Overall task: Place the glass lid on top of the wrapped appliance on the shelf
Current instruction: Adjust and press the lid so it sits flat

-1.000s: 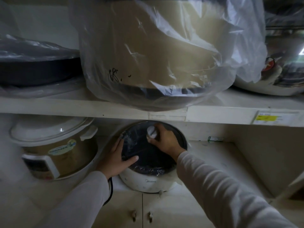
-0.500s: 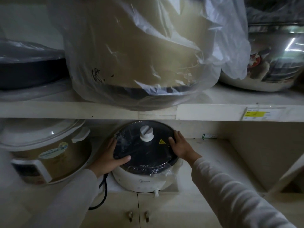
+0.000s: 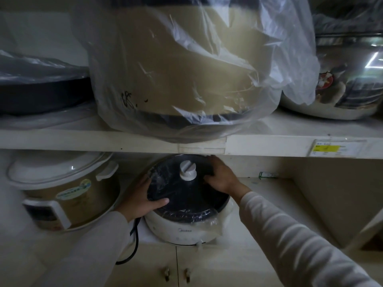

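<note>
A round glass lid point(image 3: 182, 193) with a white knob point(image 3: 187, 170) rests tilted on a white cooker point(image 3: 184, 229) covered in clear film, on the lower shelf. My left hand point(image 3: 143, 201) grips the lid's left rim, thumb on top. My right hand point(image 3: 221, 178) holds the lid's right rim, fingers curled over the edge near the knob. The lid's far edge sits higher than its near edge, close under the upper shelf board.
A gold rice cooker point(image 3: 64, 193) stands left of the white one. The upper shelf point(image 3: 269, 141) carries a large bagged beige cooker point(image 3: 186, 69), a dark pan point(image 3: 41, 94) at left and a steel pot point(image 3: 342, 79) at right. A black cord point(image 3: 133, 243) hangs down.
My right hand let go of the knob, moved to the lid's right side, then slid up over its rim. The lid now tilts up at the back. The left hand stays put.
</note>
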